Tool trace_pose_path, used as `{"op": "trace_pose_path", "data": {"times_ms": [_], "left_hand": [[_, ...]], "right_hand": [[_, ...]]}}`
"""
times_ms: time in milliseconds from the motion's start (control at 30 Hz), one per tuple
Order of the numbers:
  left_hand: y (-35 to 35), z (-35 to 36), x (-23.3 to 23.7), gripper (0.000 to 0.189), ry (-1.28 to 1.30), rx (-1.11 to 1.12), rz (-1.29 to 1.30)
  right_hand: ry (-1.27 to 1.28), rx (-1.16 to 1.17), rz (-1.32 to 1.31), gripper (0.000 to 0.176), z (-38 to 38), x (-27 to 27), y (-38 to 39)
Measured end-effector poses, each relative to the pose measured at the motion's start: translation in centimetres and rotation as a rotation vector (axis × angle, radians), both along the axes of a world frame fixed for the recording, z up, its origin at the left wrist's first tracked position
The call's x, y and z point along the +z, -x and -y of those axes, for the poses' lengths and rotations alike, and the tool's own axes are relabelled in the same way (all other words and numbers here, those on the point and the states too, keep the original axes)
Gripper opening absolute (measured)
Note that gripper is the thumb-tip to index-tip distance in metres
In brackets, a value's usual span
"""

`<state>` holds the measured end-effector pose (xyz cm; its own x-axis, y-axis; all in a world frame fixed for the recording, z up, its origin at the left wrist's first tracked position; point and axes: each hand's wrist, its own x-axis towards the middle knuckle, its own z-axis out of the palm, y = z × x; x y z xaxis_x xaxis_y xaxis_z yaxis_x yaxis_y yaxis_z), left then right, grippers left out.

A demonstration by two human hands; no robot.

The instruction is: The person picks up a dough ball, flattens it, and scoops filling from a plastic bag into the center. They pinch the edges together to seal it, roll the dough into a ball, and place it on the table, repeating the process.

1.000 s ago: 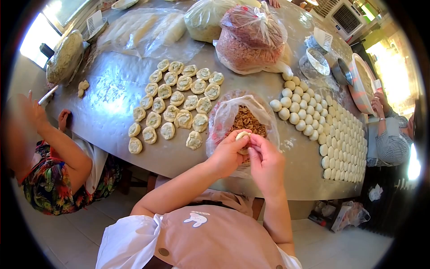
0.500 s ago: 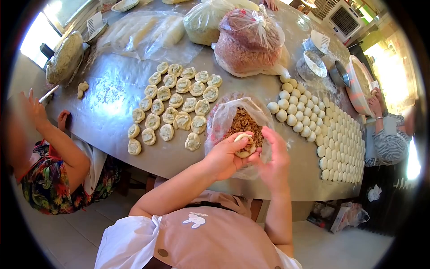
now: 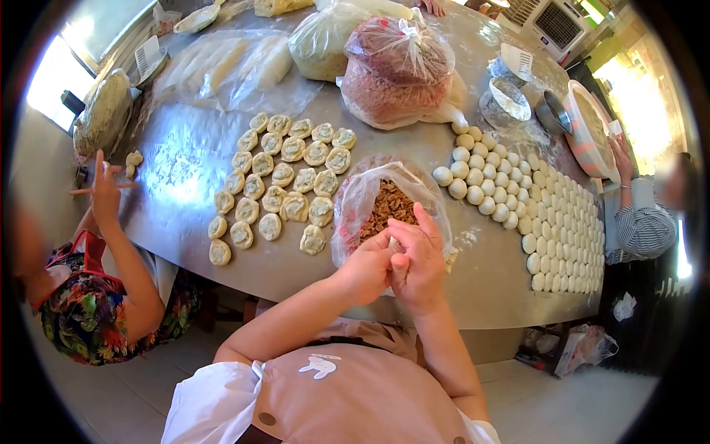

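My left hand [image 3: 364, 271] is closed around a small piece of dough [image 3: 395, 245], most of it hidden by my fingers. Pressed up against it, my right hand [image 3: 418, 268] has its thumb and fingers at the dough's top, with one finger pointing up. Both hands are just over the near side of a plastic-lined bowl [image 3: 353, 214] that holds a brown, crumbly filling [image 3: 386, 207]. To the left, rows of round filled buns [image 3: 282, 175] with pale tops lie on the metal table [image 3: 177, 214].
Many smooth white dough balls [image 3: 497, 194] cover the table's right side. Behind the bowl stand a bag of pinkish filling [image 3: 399, 74] and a bag of pale filling [image 3: 318, 48]. One person [image 3: 111, 281] sits at left holding a stick; another [image 3: 640, 222] reaches toward a large tub [image 3: 588, 129].
My right hand has come in from the right and closed over the dough, covering the filling that showed. The person at left has raised a hand with the stick.
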<state>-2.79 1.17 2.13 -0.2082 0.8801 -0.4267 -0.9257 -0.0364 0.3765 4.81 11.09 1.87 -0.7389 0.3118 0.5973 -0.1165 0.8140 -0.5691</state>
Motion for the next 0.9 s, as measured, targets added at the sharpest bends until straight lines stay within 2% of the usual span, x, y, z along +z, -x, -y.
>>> {"op": "trace_pose_path", "data": {"times_ms": [33, 133, 167, 267, 333, 433, 567, 600, 700, 733, 833, 867, 900], "left_hand": [[-0.3, -0.2, 0.6, 0.035, 0.034, 0.017, 0.001], [-0.4, -0.2, 1.4, 0.037, -0.178, 0.044, 0.162], [-0.7, -0.3, 1.3, 0.039, -0.18, 0.056, 0.111], [-1.2, -0.6, 1.1, 0.041, -0.208, 0.09, 0.012], [-1.1, -0.6, 1.2, 0.04, -0.259, 0.101, 0.021], [-1.3, -0.4, 1.5, 0.035, -0.149, 0.118, 0.104], [-1.5, -0.6, -0.4, 0.031, -0.082, 0.087, -0.094], [-1.1, -0.4, -0.5, 0.031, -0.059, 0.063, -0.129], [-0.8, -0.3, 0.1, 0.035, 0.003, 0.068, -0.162], [-0.8, -0.4, 0.6, 0.037, 0.023, 0.082, -0.16], [-1.5, -0.6, 1.8, 0.043, -0.183, 0.278, 0.027], [-1.8, -0.4, 2.4, 0.047, -0.136, 0.284, -0.103], [-1.7, -0.1, 2.2, 0.045, -0.141, 0.242, -0.358]], "right_hand": [[0.099, 0.0, -0.027, 0.047, 0.1, -0.3, -0.1], [0.383, -0.025, -0.122, 0.042, 0.2, -0.8, -0.3], [0.474, -0.035, -0.157, 0.04, 0.2, -0.9, -0.3], [0.447, -0.03, -0.243, 0.041, 0.8, 1.2, 0.3], [0.368, -0.053, -0.182, 0.036, 0.6, 1.0, 0.0], [0.254, -0.09, -0.087, 0.029, 0.3, 0.3, -0.6], [-0.001, -0.152, -0.009, 0.026, 1.0, 0.7, -0.6], [-0.031, -0.178, -0.051, 0.019, 1.3, 0.7, -0.2], [-0.015, -0.166, -0.047, 0.025, 1.6, 0.5, 0.2], [0.182, -0.172, -0.066, 0.028, 1.6, 0.3, 0.3], [0.801, -0.159, -0.16, 0.037, 1.6, 0.1, 0.7], [1.023, -0.14, -0.222, 0.041, 1.5, 0.6, 0.9], [1.245, -0.12, -0.286, 0.045, 1.5, 0.9, 1.1]]}}
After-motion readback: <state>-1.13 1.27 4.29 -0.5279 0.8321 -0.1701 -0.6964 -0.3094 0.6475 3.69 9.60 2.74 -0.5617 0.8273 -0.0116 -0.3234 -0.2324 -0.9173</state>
